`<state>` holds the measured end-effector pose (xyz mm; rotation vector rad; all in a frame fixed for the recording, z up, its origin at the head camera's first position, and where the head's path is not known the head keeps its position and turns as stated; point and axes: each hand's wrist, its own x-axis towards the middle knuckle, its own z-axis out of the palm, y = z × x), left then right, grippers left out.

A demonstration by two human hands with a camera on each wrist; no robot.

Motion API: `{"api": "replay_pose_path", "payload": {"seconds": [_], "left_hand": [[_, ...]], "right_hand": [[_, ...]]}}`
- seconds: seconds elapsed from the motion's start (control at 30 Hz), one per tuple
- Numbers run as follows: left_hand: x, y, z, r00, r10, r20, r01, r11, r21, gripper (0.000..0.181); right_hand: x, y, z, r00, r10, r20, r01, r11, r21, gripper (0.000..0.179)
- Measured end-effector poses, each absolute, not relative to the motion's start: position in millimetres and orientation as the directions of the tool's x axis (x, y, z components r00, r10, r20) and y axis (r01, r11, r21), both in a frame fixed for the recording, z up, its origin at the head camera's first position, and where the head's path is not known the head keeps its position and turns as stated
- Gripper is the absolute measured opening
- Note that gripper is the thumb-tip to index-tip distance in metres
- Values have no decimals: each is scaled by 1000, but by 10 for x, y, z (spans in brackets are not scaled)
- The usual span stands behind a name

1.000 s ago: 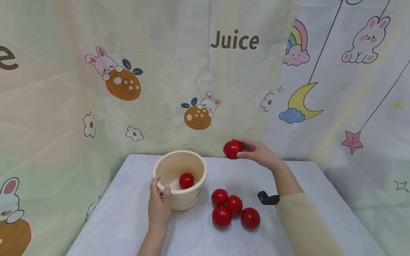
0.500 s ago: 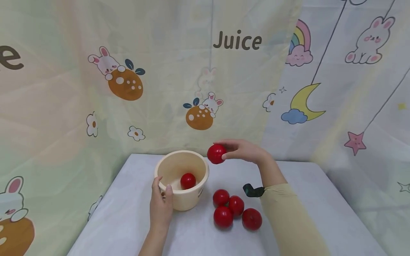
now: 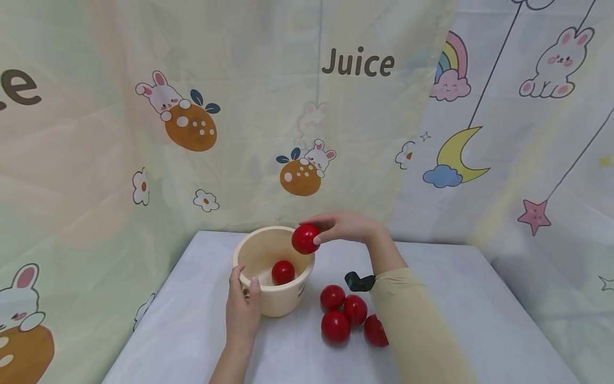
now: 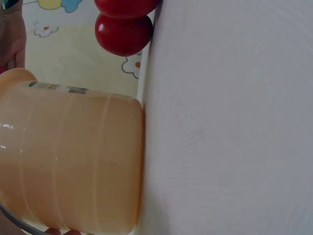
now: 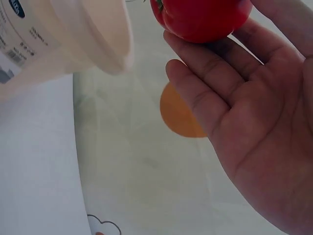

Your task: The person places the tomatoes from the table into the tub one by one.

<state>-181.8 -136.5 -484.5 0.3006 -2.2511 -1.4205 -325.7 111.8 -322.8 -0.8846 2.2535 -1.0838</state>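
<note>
Right hand (image 3: 346, 226) holds tomato (image 3: 305, 239) at 2 o'clock of bucket (image 3: 280, 302), overlapping its rim in head view; left hand (image 3: 243, 313) grips bucket at 8 o'clock.

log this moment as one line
left hand: grips bucket | right hand: holds tomato near rim | inside bucket: one tomato | on table: four tomatoes
</note>
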Motion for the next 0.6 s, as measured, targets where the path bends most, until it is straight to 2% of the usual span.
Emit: {"api": "replay_pose_path", "payload": {"seconds": [0.43,0.6], "left_hand": [[-1799,-1378,-4817,-886,-413,210,24,411,911,55],[-1802,-1385,-4820,-886,-413,213,27,412,911,56]], "right_hand": [[-3368,555,-3233,-636,-747,-194,-412,541,-733,50],[-3395,401,-3257,-653,-724,-221,-411,584,-700,49]]}}
